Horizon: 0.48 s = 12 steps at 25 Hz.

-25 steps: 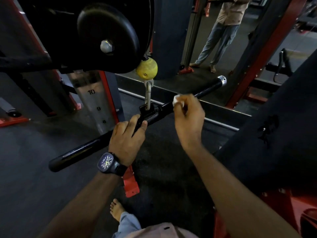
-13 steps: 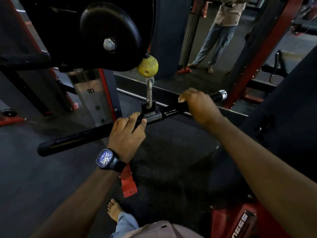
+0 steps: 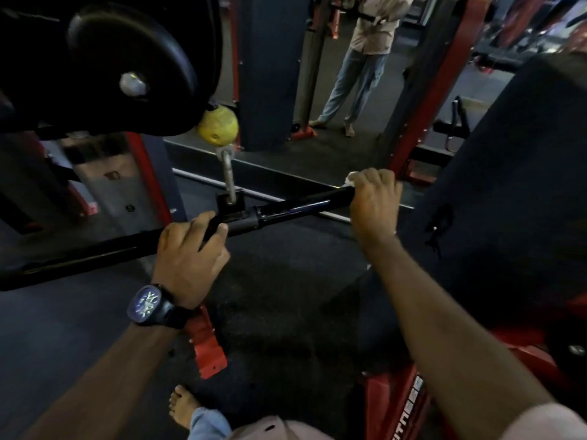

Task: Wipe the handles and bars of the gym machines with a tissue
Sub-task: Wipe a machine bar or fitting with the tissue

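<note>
A: Where the metal link (image 3: 229, 179) drops from the yellow ball (image 3: 218, 127), we log the bar (image 3: 295, 207) hanging crosswise in front of us. Its left end sits low and its right end higher.

B: And how does it look?

A: Black and round. The right half is glossy with a faint bluish glint. A thicker collar sits near the middle, just right of the bracket the link hooks into. The left half is duller and runs off toward the picture's edge.

B: What of our hands?

A: Our left hand (image 3: 190, 254) is wrapped round the bar just left of the collar, fingers over the top, with a dark watch (image 3: 149, 304) on that wrist. Our right hand (image 3: 374, 200) is clenched round the bar's right end and hides it.

B: And the tissue?

A: The tissue (image 3: 349, 181) is white and crumpled. We see only a scrap at the knuckles, pinned between the right fingers and the bar.

B: Surroundings?

A: A dark round pad (image 3: 127, 58) upper left, another person (image 3: 359, 74) standing beyond, and our bare foot (image 3: 182, 408) on the floor below.
</note>
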Tool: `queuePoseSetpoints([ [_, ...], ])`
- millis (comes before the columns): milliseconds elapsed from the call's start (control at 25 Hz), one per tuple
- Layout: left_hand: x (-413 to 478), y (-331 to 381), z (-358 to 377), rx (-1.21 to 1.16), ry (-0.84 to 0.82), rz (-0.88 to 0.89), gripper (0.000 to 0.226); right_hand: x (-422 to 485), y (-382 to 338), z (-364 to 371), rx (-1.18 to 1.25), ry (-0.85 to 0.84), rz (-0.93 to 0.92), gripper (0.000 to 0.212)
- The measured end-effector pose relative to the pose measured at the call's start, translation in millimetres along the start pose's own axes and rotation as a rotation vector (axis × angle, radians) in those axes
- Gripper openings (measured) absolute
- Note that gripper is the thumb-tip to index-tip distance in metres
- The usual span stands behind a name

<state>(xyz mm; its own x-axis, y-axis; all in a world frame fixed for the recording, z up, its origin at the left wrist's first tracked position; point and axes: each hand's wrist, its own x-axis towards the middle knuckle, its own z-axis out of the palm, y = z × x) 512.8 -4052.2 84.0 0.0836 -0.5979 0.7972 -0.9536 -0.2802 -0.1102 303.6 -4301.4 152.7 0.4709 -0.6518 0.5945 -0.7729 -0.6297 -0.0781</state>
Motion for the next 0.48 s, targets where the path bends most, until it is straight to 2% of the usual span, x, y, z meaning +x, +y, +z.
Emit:
queuePoseSetpoints([
  [120,-1.2,-1.2,2.2,-0.003,0.006,0.001,0.025,-28.2,-18.7,15.3,0.235,0.204,0.271,0.027],
  [240,1.0,-10.3,2.7,-0.041,-0.028,0.02,0.021,-45.4,-38.7,18.4,0.488,0.33,0.588,0.023],
  [480,3.2,-16.3,-5.0,-0.011,0.028,0.096,0.021,-46.8,-68.0,27.8,1.102,0.422,1.261,0.016],
])
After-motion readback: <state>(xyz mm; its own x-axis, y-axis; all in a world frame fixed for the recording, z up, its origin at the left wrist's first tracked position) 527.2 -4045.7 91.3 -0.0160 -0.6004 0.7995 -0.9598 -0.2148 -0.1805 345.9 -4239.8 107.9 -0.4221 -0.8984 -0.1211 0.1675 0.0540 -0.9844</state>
